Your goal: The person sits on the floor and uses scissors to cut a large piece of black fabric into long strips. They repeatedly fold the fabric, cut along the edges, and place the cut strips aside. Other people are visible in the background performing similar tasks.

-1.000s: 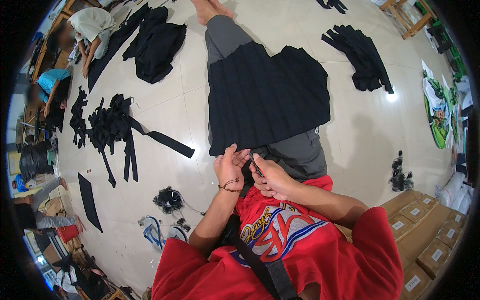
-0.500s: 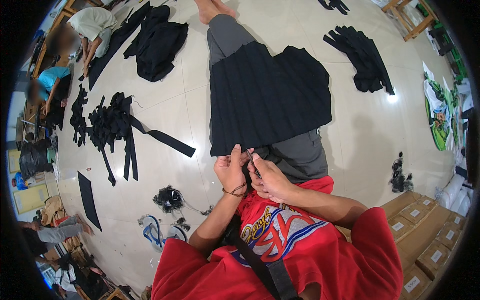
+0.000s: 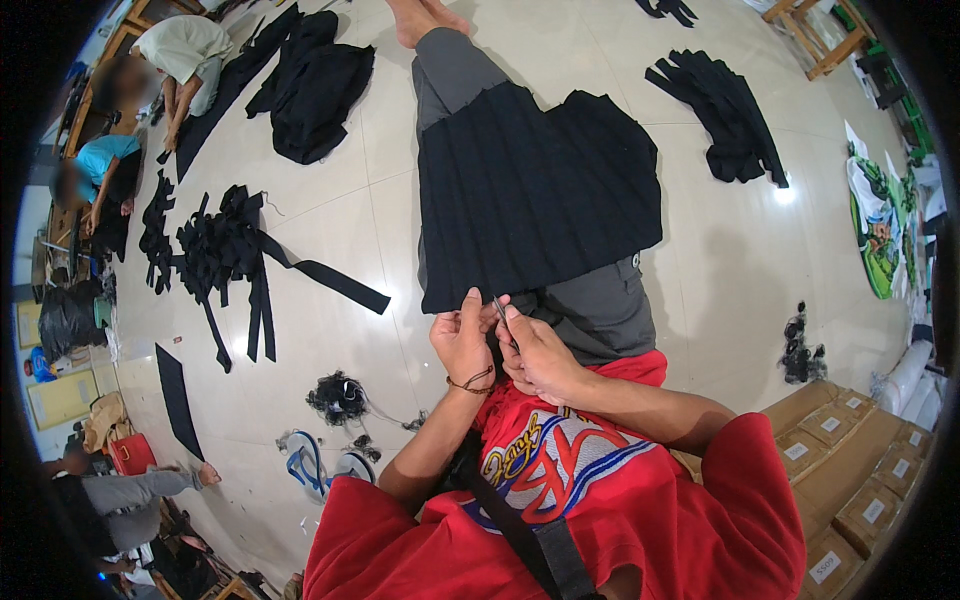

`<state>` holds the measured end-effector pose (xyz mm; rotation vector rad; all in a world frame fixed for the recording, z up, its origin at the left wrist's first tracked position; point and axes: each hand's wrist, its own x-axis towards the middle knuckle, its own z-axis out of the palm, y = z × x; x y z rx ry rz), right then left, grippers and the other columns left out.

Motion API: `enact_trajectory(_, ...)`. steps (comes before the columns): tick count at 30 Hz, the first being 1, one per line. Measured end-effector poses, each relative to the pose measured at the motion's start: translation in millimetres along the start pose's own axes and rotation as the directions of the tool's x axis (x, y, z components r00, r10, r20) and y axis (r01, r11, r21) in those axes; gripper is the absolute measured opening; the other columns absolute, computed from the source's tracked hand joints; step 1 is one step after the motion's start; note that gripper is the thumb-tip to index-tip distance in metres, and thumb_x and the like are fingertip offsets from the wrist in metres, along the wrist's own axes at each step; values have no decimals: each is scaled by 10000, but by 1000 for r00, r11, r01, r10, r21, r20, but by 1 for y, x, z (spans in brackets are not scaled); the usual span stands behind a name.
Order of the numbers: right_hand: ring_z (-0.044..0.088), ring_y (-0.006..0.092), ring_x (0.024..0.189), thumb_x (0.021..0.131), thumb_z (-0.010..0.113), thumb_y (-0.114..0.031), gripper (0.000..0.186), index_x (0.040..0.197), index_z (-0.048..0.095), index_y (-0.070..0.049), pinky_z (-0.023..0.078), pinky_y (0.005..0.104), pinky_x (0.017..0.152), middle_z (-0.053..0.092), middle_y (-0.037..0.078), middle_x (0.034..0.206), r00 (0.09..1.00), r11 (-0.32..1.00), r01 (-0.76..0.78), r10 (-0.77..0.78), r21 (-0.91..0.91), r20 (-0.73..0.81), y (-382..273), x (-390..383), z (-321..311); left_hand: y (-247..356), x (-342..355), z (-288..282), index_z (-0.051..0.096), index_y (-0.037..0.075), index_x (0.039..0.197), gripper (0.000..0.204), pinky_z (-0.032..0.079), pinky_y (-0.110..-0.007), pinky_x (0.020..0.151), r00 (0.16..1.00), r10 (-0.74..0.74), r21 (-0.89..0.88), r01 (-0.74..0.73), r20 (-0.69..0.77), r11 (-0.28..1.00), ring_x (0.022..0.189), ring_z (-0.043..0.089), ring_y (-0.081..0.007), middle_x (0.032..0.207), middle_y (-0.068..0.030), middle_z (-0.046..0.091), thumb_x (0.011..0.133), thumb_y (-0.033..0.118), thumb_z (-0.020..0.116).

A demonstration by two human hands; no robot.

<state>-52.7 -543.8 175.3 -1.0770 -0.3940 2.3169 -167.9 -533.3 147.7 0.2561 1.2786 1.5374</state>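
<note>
A black pleated cloth lies spread over my outstretched legs in grey trousers. My left hand pinches its near edge close to the left corner, thumb on top. Just to the right, my right hand is closed around a small slender metal tool, which looks like thread snips. Its tip points at the cloth edge beside my left fingertips. Most of the tool is hidden by my fingers. Both hands nearly touch, just above my red shirt.
Black strips lie heaped on the tiled floor at left, near a tangle of dark thread and blue-and-white flip-flops. More black strips lie at far right. Cardboard boxes stand at lower right. Several people work along the left side.
My hands stay at the same cloth edge; the tool has tilted slightly. At lower left, a person in grey has shifted, and a hand now reaches toward the lone black strip.
</note>
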Motion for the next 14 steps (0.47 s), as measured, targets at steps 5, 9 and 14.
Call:
enact_trajectory(5, 270, 53, 402, 1044, 359, -501, 418, 891, 420, -117, 215, 212, 320, 318, -43, 584, 998, 998, -61, 61, 1, -9, -2, -2, 2, 0, 11, -9, 557, 8, 882, 190, 591, -321, 644, 986, -150, -40, 147, -79, 988, 749, 725, -282, 809, -162, 687, 935, 168, 646)
enact_trajectory(9, 264, 59, 386, 1037, 375, -499, 425, 866, 443, -116, 210, 227, 314, 314, -50, 556, 991, 991, -129, 128, 29, 47, -2, -5, 4, 4, 37, -34, 568, 27, 860, 271, 593, -349, 665, 943, -291, -136, 271, -161, 953, 775, 725, -304, 805, -163, 692, 929, 280, 636)
enact_trajectory(14, 280, 54, 410, 1045, 361, -496, 431, 941, 453, -88, 223, 207, 313, 300, -40, 580, 984, 987, -160, 160, -14, 77, -1, -1, 4, 21, 48, -54, 595, 45, 878, 483, 585, -447, 747, 826, -556, 78, 562, -94, 823, 832, 722, -320, 819, -158, 708, 880, 527, 618)
